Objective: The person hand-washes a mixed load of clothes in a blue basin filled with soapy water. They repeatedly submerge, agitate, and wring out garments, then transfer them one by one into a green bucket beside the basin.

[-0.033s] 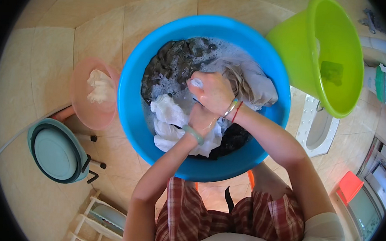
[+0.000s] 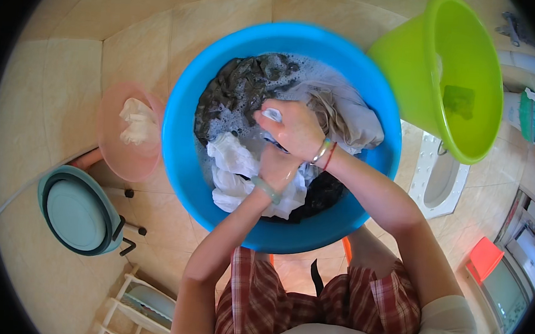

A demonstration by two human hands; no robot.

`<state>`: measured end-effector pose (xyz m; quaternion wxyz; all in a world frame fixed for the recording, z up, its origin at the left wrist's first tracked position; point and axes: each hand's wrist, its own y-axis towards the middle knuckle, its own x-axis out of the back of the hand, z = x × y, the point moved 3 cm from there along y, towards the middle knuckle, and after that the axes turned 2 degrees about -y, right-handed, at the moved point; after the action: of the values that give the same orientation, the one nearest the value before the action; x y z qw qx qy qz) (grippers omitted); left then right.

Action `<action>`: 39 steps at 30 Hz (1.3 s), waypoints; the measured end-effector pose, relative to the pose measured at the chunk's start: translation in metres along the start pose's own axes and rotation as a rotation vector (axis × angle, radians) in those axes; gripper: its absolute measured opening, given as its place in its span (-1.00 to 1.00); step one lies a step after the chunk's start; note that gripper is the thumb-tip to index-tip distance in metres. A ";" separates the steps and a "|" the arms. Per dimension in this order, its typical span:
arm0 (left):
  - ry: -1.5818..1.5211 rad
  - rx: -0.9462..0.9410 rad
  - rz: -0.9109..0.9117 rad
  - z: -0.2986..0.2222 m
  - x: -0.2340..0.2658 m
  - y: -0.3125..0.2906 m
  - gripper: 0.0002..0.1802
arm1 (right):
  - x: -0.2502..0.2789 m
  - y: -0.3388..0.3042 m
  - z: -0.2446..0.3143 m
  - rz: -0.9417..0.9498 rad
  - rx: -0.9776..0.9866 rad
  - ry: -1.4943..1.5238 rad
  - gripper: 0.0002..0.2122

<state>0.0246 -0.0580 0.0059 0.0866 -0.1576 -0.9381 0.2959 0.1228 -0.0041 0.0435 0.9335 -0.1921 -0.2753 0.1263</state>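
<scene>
A large blue basin (image 2: pixel 182 155) holds soapy water and laundry: a dark garment (image 2: pixel 235 88) at the back, a grey-beige cloth (image 2: pixel 353 120) on the right and a white cloth (image 2: pixel 231 165) at the front. My right hand (image 2: pixel 294 129) is over the middle of the basin, closed in a fist on a bit of white cloth, with bracelets at the wrist. My left hand (image 2: pixel 278 166) lies just under it, gripping the same white cloth; a pale green bangle sits on that wrist. The two hands press against each other.
A lime green bucket (image 2: pixel 469 75) stands tilted at the upper right. A pink bowl (image 2: pixel 112 145) with a white cloth sits left of the basin, and a teal folded tub (image 2: pixel 78 213) beside it. A white rack (image 2: pixel 140 303) is at lower left, a white floor fixture (image 2: pixel 441 181) at right.
</scene>
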 end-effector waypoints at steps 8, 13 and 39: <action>-1.242 0.098 -0.159 -0.073 0.033 -0.014 -0.54 | 0.019 -0.028 -0.042 0.292 0.203 0.894 -0.20; -1.346 0.122 -0.186 -0.069 0.049 -0.010 -0.51 | -0.021 -0.047 -0.037 0.224 0.079 1.361 -0.05; 0.634 -1.303 0.323 -0.088 0.017 -0.056 -0.70 | 0.001 -0.026 -0.013 0.342 0.490 0.950 -0.71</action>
<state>0.0179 -0.0488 0.1108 0.1976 -0.3909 -0.8187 -0.3712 0.1347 -0.0309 0.0451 0.9384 -0.0472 0.2479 0.2359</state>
